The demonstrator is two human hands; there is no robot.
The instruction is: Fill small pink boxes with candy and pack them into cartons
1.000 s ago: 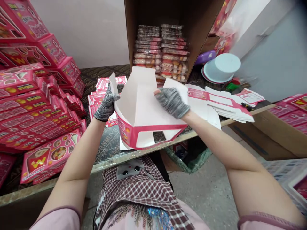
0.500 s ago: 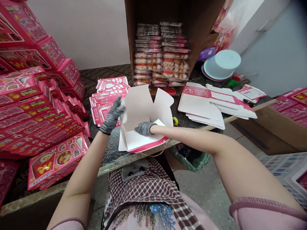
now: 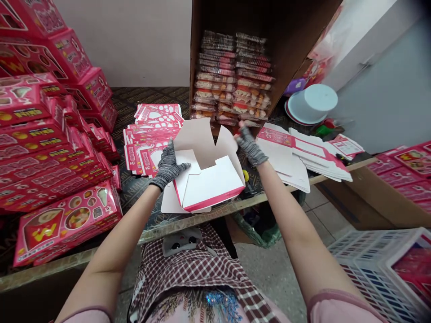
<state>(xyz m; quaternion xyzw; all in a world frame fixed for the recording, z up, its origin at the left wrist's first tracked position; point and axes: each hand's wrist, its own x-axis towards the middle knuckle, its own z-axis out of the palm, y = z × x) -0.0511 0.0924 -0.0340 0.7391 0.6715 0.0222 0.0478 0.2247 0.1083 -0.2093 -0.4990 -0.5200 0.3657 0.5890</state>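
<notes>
A partly folded white and pink carton (image 3: 213, 185) sits near the table's front edge, its rear flaps standing up. My left hand (image 3: 168, 165), in a grey fingerless glove, rests on the carton's left flap with its fingers spread. My right hand (image 3: 251, 146), gloved the same way, is in the air just right of the carton, fingers extended toward the stacked packets (image 3: 249, 96); the fingertips are blurred. Flat printed pink cards (image 3: 151, 134) lie behind and left of my left hand. Flat unfolded cartons (image 3: 279, 154) lie to the right of my right hand.
Finished pink boxes (image 3: 67, 224) are piled high on the left. A large brown cardboard box (image 3: 286, 40) on its side holds the packets. A light blue tub (image 3: 319, 103) stands at the back right. White plastic crates (image 3: 367, 264) are at the lower right, below table level.
My right hand has lifted out of the carton and moved right and away from me. My left hand has shifted onto the left flap, now folded inward. The view has shifted slightly.
</notes>
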